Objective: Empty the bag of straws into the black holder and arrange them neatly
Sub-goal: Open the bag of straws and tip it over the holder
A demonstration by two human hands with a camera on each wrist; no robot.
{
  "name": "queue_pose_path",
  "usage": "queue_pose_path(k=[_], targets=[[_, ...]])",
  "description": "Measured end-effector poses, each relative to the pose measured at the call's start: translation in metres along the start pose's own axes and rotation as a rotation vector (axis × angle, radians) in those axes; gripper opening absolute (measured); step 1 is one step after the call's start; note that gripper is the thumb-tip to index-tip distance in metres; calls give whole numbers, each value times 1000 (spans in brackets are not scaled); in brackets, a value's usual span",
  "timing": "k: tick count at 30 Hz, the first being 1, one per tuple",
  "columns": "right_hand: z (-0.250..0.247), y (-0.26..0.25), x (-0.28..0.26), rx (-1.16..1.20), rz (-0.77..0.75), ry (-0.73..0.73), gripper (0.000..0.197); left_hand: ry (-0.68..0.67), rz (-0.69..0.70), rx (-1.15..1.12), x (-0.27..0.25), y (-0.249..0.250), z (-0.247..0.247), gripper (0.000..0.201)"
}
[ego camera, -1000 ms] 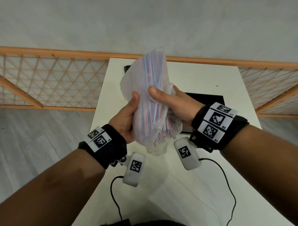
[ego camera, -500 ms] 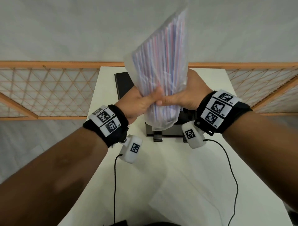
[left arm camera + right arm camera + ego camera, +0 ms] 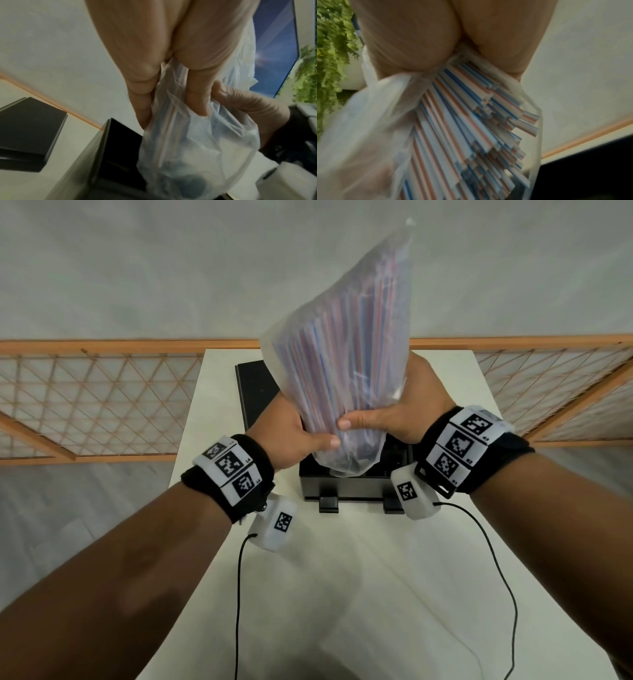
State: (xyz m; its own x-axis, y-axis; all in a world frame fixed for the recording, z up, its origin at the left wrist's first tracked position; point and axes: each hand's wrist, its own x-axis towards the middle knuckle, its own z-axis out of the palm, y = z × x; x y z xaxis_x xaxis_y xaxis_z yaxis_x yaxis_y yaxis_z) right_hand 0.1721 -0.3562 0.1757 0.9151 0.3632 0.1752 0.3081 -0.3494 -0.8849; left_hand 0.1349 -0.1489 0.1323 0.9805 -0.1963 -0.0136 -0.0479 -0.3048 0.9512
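Note:
A clear plastic bag (image 3: 346, 364) full of red-, blue- and white-striped straws (image 3: 467, 121) stands on end, its open mouth pointing down into the black holder (image 3: 342, 487) on the white table. My left hand (image 3: 294, 436) grips the bag's lower part from the left, and my right hand (image 3: 394, 416) grips it from the right, thumbs across the front. In the left wrist view the bag mouth (image 3: 197, 155) hangs loose over the holder's wall (image 3: 118, 146). Straw ends show through the bag in the right wrist view. The holder's inside is mostly hidden.
A flat black lid (image 3: 257, 388) lies behind and left of the holder. The white table (image 3: 342, 577) is narrow, with a wooden lattice railing (image 3: 102, 398) behind it. Two cables (image 3: 493, 559) trail from the wrist cameras across the near tabletop.
Both hands have tipped the bag from lying across my palms to upright and carried it forward over the holder, mouth down.

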Motion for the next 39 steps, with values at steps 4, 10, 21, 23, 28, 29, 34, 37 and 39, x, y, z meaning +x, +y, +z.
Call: queue_pose_path(k=[4, 10, 21, 23, 28, 29, 34, 37, 39], targets=[[4, 19, -9, -37, 46, -25, 98, 12, -32, 62, -1, -7, 6, 76], [5, 43, -15, -65, 124, -61, 96, -14, -93, -94, 0, -12, -4, 107], [3, 46, -20, -116, 133, -102, 82, -35, -110, -333, -7, -18, -6, 88], [1, 45, -24, -118, 121, -90, 79, -39, -91, -336, -10, -15, -4, 87], [-2, 48, -39, -102, 74, -51, 75, -64, -32, -262, -16, -6, -3, 71], [-2, 49, -42, -95, 77, -54, 73, -78, -28, -251, -16, -5, -2, 69], [-2, 50, -49, -78, 131, -60, 73, -133, 25, -300, -17, 2, 1, 94], [-7, 43, -52, -81, 99, -72, 76, -139, 87, -311, -17, 14, -1, 92], [-12, 36, -55, -75, 63, -76, 79, -126, 99, -311, -18, 18, -3, 88]])
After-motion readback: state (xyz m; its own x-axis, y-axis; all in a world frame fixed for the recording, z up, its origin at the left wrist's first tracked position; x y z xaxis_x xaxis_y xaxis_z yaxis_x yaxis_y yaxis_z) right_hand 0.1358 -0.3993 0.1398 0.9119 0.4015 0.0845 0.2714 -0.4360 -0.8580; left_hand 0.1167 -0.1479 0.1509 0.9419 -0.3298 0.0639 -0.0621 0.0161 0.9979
